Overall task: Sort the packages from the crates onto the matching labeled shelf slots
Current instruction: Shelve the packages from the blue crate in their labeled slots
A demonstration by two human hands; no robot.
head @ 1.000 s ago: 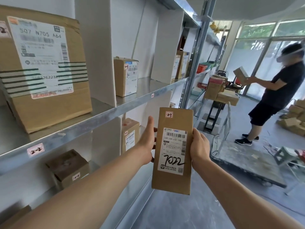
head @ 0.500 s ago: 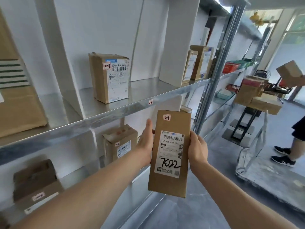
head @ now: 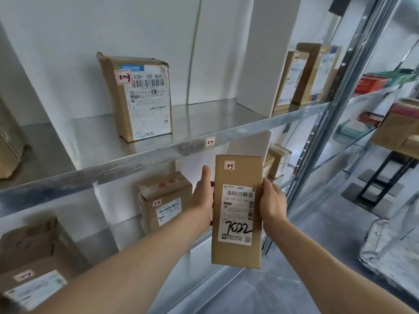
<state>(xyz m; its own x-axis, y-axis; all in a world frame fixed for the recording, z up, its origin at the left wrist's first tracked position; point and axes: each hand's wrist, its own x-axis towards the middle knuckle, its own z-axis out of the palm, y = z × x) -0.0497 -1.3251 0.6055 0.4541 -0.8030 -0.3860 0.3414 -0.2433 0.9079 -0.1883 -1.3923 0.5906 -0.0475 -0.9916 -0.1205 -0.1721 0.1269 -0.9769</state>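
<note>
One head-worn wide-angle view, looking forward at metal shelving (head: 136,159), close beside it, aisle floor (head: 317,234) lower right

Parcel depot or stockroom. Galvanised steel shelving (head: 145,156) runs from left to upper right, its bays split by white dividers (head: 260,64). Handwritten slot tag (head: 210,141) stuck on the shelf edge at centre. Brown cardboard parcels (head: 145,98) stand in the bays, each with a barcoded shipping label and a small numbered sticker. Bare grey floor (head: 317,225) at lower right.
</note>
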